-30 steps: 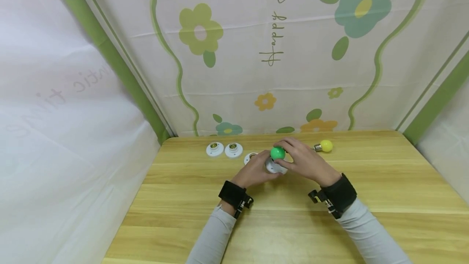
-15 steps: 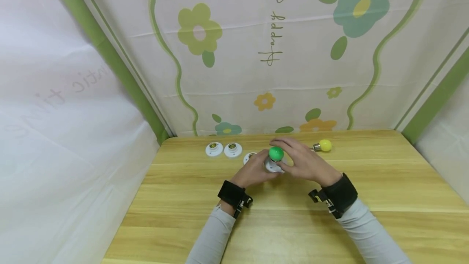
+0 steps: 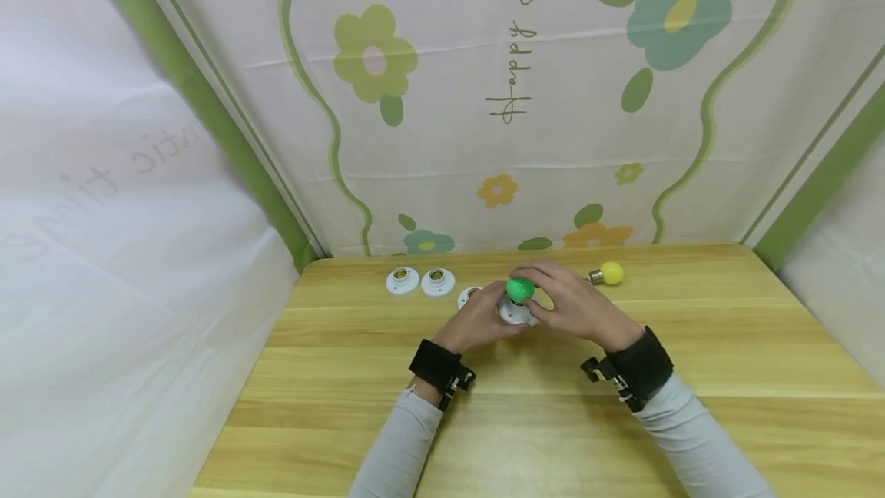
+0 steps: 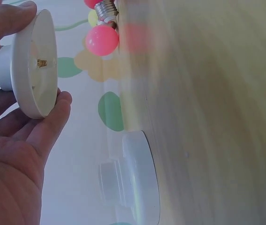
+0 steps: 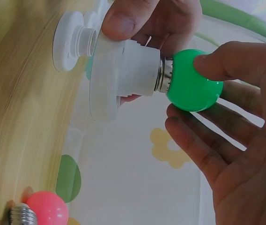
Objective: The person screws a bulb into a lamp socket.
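My left hand [image 3: 482, 319] grips a white round lamp holder [image 5: 106, 79] by the edge of its flat base, thumb on one side and fingers on the other. In the left wrist view the hollow underside of the base shows, with a brass screw inside, raised off the tabletop. My right hand [image 3: 577, 307] holds a green light bulb [image 5: 191, 89], thumb on one side of the globe and fingertips on the other. The bulb's metal cap sits partly inside the holder's neck, with a band of metal still visible.
On the wooden table [image 3: 525, 436], two white lamp holders, a left one [image 3: 402, 280] and a right one [image 3: 438, 282], stand at the back. A third holder [image 3: 467, 297] is partly behind my left hand. A yellow bulb [image 3: 611, 273] and pink bulbs [image 4: 102, 40] lie to the right.
My right fingers loosened around the green bulb half a second ago and now close on it again. The holder stays in my left hand at nearly the same place.
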Demonstrator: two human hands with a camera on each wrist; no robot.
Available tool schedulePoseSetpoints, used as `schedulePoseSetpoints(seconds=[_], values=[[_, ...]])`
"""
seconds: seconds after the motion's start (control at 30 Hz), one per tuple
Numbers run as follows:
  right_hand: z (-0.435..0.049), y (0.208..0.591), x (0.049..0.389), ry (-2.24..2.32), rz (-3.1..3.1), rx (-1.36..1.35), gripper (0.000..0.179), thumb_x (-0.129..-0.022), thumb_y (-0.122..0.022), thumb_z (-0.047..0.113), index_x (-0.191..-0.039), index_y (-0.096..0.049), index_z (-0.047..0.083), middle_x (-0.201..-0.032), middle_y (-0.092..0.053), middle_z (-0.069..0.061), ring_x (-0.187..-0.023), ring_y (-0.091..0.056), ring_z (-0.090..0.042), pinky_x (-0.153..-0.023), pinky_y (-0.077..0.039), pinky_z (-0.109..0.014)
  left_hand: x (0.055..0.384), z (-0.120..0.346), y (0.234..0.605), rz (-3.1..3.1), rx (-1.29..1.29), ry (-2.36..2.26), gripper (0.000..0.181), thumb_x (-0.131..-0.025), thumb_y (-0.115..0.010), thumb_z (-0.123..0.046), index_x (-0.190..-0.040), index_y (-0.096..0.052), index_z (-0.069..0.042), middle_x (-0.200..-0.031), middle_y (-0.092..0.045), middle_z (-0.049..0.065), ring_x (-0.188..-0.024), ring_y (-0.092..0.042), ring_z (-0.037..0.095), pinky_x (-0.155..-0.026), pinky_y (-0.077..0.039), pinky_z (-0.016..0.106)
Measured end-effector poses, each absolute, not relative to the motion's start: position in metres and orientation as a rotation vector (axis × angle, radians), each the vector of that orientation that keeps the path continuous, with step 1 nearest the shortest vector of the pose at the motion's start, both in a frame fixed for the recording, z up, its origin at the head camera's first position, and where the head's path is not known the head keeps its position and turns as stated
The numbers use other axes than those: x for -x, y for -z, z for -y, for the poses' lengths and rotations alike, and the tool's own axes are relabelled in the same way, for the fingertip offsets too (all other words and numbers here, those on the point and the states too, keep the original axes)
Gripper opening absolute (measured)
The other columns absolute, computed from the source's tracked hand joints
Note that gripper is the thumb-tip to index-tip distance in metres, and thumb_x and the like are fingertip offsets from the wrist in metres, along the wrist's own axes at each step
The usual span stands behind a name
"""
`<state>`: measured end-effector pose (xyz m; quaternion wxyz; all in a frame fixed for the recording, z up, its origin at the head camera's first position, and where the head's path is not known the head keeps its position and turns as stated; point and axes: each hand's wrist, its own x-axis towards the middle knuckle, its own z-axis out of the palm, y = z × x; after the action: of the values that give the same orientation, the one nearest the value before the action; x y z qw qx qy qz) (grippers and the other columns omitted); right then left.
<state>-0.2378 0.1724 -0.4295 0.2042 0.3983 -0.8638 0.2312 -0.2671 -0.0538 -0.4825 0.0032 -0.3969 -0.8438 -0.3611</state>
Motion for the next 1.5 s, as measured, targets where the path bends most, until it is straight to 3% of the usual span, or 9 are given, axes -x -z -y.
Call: schedulePoseSetpoints(seconds=[0.4, 0.53, 0.67, 0.83, 1.0, 1.2, 1.5], values=[[-0.1723, 0.4306, 0.2408, -0.629, 2.356, -1.075, 0.05, -0.087, -0.091, 0.02, -0.127, -0.069, 0.003, -0.126, -0.07, -0.011, -0.105, -0.073, -0.023, -0.086, -0.065, -0.039, 0.2663, 0.0537, 0.4817, 2.639, 1.246, 1.095, 0.065, -0.095, -0.083, -0.029, -0.151, -0.053, -0.013, -0.141, -0.065, 0.006, -0.125, -0.066, 0.016, -0.103, -0.057, 0.026], [-0.1721, 0.4302, 0.24, -0.63, 2.381, -1.061, 0.051, -0.088, -0.09, 0.024, -0.128, -0.067, 0.003, -0.127, -0.069, -0.011, -0.105, -0.073, -0.022, -0.086, -0.064, -0.039, 0.2662, 0.0538, 0.4821, 2.645, 1.237, 1.077, 0.065, -0.095, -0.083, -0.029, -0.15, -0.053, -0.013, -0.14, -0.066, 0.006, -0.124, -0.067, 0.017, -0.102, -0.057, 0.026], [-0.1724, 0.4299, 0.2383, -0.652, 2.437, -1.051, 0.06, -0.091, -0.087, 0.028, -0.14, -0.061, 0.003, -0.139, -0.065, -0.015, -0.11, -0.073, -0.024, -0.09, -0.064, -0.042, 0.266, 0.0541, 0.4824, 2.638, 1.238, 1.076, 0.067, -0.094, -0.084, -0.029, -0.151, -0.053, -0.013, -0.142, -0.065, 0.006, -0.127, -0.066, 0.017, -0.104, -0.056, 0.027], [-0.1735, 0.4281, 0.2368, -0.689, 2.502, -1.055, 0.063, -0.095, -0.08, 0.017, -0.151, -0.054, 0.005, -0.152, -0.058, -0.016, -0.123, -0.069, -0.031, -0.098, -0.061, -0.05, 0.2652, 0.0546, 0.4806, 2.63, 1.235, 1.096, 0.068, -0.093, -0.085, -0.027, -0.151, -0.053, -0.013, -0.144, -0.065, 0.007, -0.131, -0.065, 0.018, -0.108, -0.055, 0.03], [-0.1745, 0.4272, 0.237, -0.656, 2.48, -1.096, 0.055, -0.093, -0.074, 0.005, -0.146, -0.062, 0.007, -0.149, -0.063, -0.013, -0.135, -0.063, -0.036, -0.105, -0.057, -0.055, 0.2648, 0.0549, 0.4795, 2.644, 1.232, 1.141, 0.071, -0.094, -0.085, -0.027, -0.154, -0.051, -0.013, -0.146, -0.064, 0.007, -0.133, -0.064, 0.019, -0.11, -0.054, 0.031], [-0.1738, 0.4285, 0.2375, -0.623, 2.437, -1.112, 0.044, -0.095, -0.076, 0.008, -0.138, -0.068, 0.007, -0.139, -0.069, -0.011, -0.128, -0.068, -0.033, -0.101, -0.06, -0.052, 0.2647, 0.0551, 0.4813, 2.661, 1.226, 1.136, 0.07, -0.094, -0.084, -0.028, -0.154, -0.05, -0.013, -0.146, -0.064, 0.006, -0.132, -0.064, 0.018, -0.108, -0.055, 0.029], [-0.1734, 0.4289, 0.2373, -0.643, 2.437, -1.09, 0.045, -0.093, -0.084, 0.016, -0.134, -0.069, 0.004, -0.133, -0.07, -0.01, -0.119, -0.071, -0.029, -0.095, -0.063, -0.046, 0.2644, 0.0543, 0.4818, 2.664, 1.215, 1.114, 0.069, -0.094, -0.084, -0.028, -0.153, -0.051, -0.014, -0.142, -0.065, 0.006, -0.127, -0.066, 0.017, -0.104, -0.057, 0.027]])
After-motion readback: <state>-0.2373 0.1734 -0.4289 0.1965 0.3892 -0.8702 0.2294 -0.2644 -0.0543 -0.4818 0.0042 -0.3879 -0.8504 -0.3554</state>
